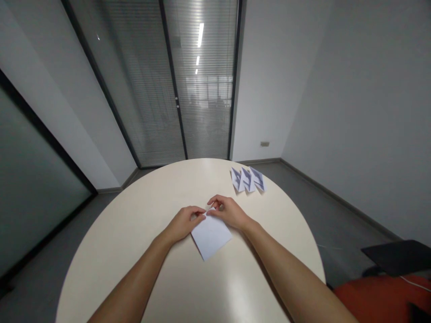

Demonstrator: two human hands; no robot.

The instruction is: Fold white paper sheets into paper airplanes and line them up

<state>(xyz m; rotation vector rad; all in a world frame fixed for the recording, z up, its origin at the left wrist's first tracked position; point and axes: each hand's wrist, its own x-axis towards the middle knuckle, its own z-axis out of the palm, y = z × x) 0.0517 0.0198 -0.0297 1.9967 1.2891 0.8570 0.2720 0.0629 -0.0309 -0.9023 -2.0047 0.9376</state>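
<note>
A white sheet of paper (211, 237), squarish and apparently folded, lies on the round table with one corner toward me. My left hand (186, 221) pinches its upper left edge between thumb and fingers. At the far corner, my right hand (229, 211) grips the same paper with the thumb on top, its fingertips close to those of the left. The fingers partly cover that corner, so its exact fold is hidden. Beyond the right hand, three folded paper pieces (248, 180) with dark inner shading stand in a row near the table's far right edge.
The round cream table (141, 233) fills the lower middle. Behind it is a glass partition with blinds (205, 112). At lower right are a red chair seat (380, 298) and a black flat panel (399, 256) beside the table. White walls (363, 112) close off the right.
</note>
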